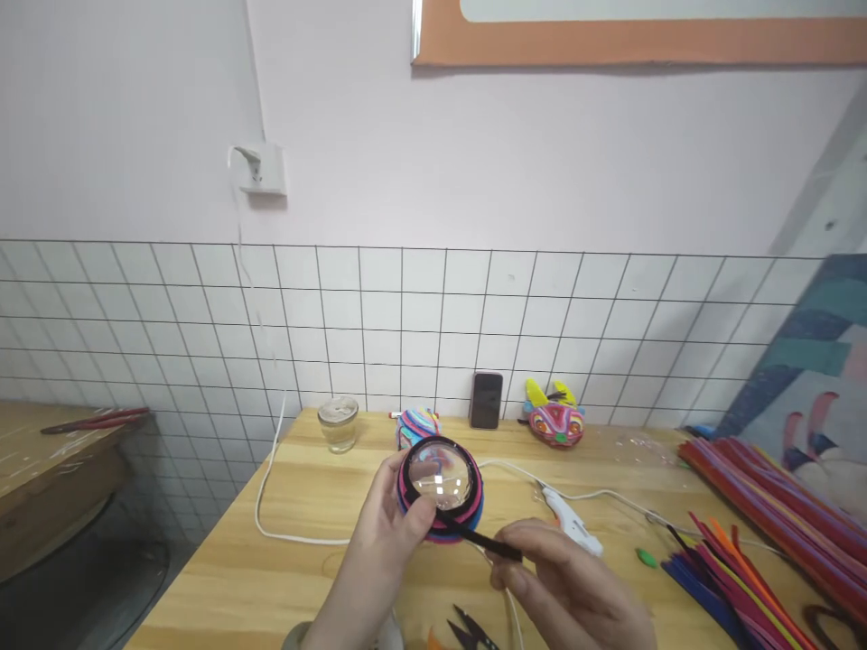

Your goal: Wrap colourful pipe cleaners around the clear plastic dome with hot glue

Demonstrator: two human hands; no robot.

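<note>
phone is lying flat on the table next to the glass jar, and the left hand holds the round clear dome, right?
Not quite. In the head view the phone stands upright against the tiled wall, apart from the glass jar. The left hand does hold the round clear dome.

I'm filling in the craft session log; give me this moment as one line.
left hand: holds clear dome ringed in coloured pipe cleaners | right hand: pinches black pipe cleaner | nearby: glue gun, snips

Bright, even light; soft focus, edges bowed, glare on the clear dome (440,476)
</note>
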